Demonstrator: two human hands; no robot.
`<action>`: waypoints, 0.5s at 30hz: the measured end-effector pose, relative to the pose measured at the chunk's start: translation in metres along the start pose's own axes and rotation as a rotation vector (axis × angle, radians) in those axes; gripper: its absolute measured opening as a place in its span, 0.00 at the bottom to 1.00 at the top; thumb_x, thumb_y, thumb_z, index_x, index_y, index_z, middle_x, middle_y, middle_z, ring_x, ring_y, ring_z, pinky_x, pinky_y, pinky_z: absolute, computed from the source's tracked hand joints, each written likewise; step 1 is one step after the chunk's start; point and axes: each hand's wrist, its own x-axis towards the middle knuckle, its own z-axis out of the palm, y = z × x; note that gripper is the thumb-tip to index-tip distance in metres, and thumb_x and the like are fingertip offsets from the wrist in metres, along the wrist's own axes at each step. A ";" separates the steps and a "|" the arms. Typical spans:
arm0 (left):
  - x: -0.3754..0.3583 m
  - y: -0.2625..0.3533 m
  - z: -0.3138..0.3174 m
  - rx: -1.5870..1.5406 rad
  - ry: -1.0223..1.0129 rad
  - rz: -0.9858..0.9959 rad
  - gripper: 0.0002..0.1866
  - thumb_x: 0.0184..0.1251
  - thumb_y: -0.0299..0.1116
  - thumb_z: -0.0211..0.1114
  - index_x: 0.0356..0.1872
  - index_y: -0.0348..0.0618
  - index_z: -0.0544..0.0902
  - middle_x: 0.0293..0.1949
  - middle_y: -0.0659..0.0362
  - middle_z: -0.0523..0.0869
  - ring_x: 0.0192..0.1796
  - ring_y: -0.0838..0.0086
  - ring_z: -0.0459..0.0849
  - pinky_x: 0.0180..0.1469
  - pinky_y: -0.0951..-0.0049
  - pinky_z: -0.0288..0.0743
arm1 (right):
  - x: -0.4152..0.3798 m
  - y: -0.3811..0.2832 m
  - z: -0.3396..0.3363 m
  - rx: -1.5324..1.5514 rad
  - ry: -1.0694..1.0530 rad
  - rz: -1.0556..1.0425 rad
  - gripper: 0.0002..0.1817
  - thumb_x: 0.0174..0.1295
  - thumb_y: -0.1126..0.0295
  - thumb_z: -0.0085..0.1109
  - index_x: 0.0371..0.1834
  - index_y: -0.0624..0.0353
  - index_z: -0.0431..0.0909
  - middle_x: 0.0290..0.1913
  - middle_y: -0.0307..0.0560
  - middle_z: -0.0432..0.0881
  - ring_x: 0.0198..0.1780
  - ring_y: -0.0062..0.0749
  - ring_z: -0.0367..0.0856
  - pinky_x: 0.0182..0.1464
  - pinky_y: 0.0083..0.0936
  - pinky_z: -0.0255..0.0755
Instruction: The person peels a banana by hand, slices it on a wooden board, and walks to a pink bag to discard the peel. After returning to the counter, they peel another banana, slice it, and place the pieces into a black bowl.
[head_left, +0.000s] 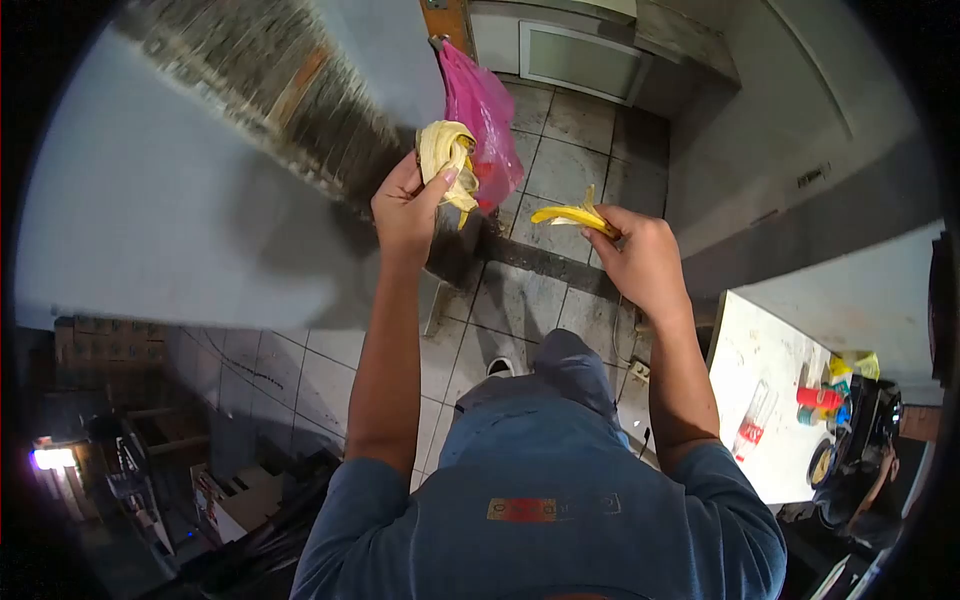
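Observation:
My left hand (405,215) is closed on a bunched banana peel (447,160), its pale inner side showing and yellow strips hanging down. Right behind that peel hangs a pink plastic bag (490,110), which it overlaps in this view. My right hand (642,255) pinches a smaller strip of yellow banana peel (570,214) between thumb and fingers. This strip points left toward the bag, with one thin end sticking up. Both hands are raised in front of me, apart from each other.
A tiled floor (525,300) with a dark sill lies below. On the right a white table (740,370) carries a plastic bottle (757,420) and a red item (818,398). Boxes (235,500) and clutter stand at lower left. A grey wall (200,200) rises on the left.

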 end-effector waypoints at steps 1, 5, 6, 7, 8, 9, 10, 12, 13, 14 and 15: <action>0.020 -0.010 0.001 -0.016 -0.018 0.022 0.22 0.65 0.16 0.62 0.61 0.26 0.75 0.52 0.53 0.85 0.51 0.75 0.83 0.55 0.76 0.76 | 0.016 0.007 0.004 0.018 -0.007 0.015 0.13 0.55 0.68 0.68 0.45 0.56 0.85 0.31 0.55 0.85 0.33 0.49 0.85 0.36 0.37 0.77; 0.086 -0.064 0.001 0.087 0.122 -0.086 0.23 0.64 0.15 0.62 0.61 0.25 0.73 0.54 0.51 0.83 0.52 0.74 0.83 0.56 0.75 0.77 | 0.089 0.052 0.029 0.050 -0.060 0.026 0.14 0.55 0.69 0.68 0.45 0.56 0.85 0.32 0.56 0.84 0.33 0.49 0.85 0.37 0.36 0.77; 0.097 -0.078 0.001 0.131 0.198 -0.129 0.25 0.63 0.15 0.64 0.62 0.24 0.72 0.55 0.49 0.83 0.53 0.72 0.83 0.57 0.74 0.77 | 0.104 0.064 0.035 0.056 -0.091 0.027 0.14 0.55 0.69 0.68 0.45 0.56 0.85 0.32 0.56 0.84 0.33 0.49 0.85 0.37 0.36 0.77; 0.115 -0.091 0.003 0.134 0.218 -0.119 0.25 0.63 0.15 0.64 0.62 0.24 0.72 0.55 0.49 0.83 0.53 0.72 0.83 0.57 0.74 0.77 | 0.127 0.077 0.041 0.065 -0.104 -0.013 0.14 0.55 0.69 0.68 0.45 0.55 0.85 0.32 0.56 0.84 0.33 0.50 0.85 0.37 0.36 0.77; 0.116 -0.102 0.003 0.116 0.244 -0.160 0.25 0.62 0.16 0.64 0.62 0.24 0.72 0.56 0.49 0.82 0.54 0.70 0.83 0.57 0.74 0.77 | 0.140 0.087 0.047 0.084 -0.133 -0.029 0.14 0.55 0.69 0.68 0.46 0.55 0.85 0.33 0.56 0.84 0.33 0.50 0.85 0.37 0.36 0.77; 0.115 -0.110 0.004 0.098 0.267 -0.216 0.26 0.62 0.16 0.65 0.62 0.25 0.72 0.56 0.48 0.82 0.54 0.69 0.83 0.58 0.73 0.77 | 0.152 0.094 0.053 0.098 -0.163 -0.008 0.14 0.55 0.69 0.68 0.46 0.55 0.85 0.33 0.56 0.84 0.33 0.50 0.85 0.37 0.36 0.77; 0.120 -0.116 0.007 0.138 0.286 -0.245 0.26 0.62 0.16 0.65 0.62 0.25 0.72 0.56 0.47 0.82 0.55 0.69 0.83 0.58 0.73 0.78 | 0.171 0.102 0.057 0.127 -0.203 -0.014 0.13 0.56 0.70 0.68 0.45 0.58 0.85 0.32 0.56 0.84 0.31 0.48 0.84 0.36 0.34 0.76; 0.132 -0.134 0.002 0.138 0.293 -0.318 0.26 0.62 0.16 0.65 0.62 0.25 0.71 0.56 0.47 0.82 0.55 0.69 0.83 0.58 0.73 0.78 | 0.204 0.112 0.060 0.155 -0.283 -0.026 0.13 0.57 0.70 0.68 0.44 0.61 0.84 0.31 0.56 0.84 0.28 0.45 0.82 0.34 0.32 0.74; 0.136 -0.141 0.000 0.136 0.286 -0.377 0.26 0.63 0.16 0.65 0.63 0.24 0.71 0.56 0.46 0.82 0.55 0.69 0.83 0.58 0.73 0.78 | 0.217 0.117 0.062 0.156 -0.302 -0.027 0.13 0.57 0.70 0.68 0.44 0.61 0.84 0.31 0.56 0.84 0.28 0.45 0.82 0.34 0.32 0.74; 0.138 -0.145 -0.004 0.137 0.258 -0.415 0.26 0.63 0.17 0.65 0.63 0.24 0.71 0.57 0.46 0.81 0.55 0.69 0.83 0.57 0.73 0.78 | 0.227 0.122 0.066 0.155 -0.322 -0.033 0.13 0.57 0.70 0.68 0.44 0.61 0.84 0.32 0.56 0.84 0.29 0.45 0.83 0.34 0.32 0.75; 0.142 -0.155 -0.013 0.131 0.273 -0.432 0.26 0.63 0.17 0.65 0.63 0.24 0.71 0.57 0.46 0.81 0.55 0.69 0.83 0.57 0.73 0.78 | 0.237 0.123 0.075 0.150 -0.345 -0.037 0.13 0.57 0.70 0.68 0.44 0.61 0.84 0.32 0.56 0.85 0.30 0.45 0.83 0.35 0.32 0.75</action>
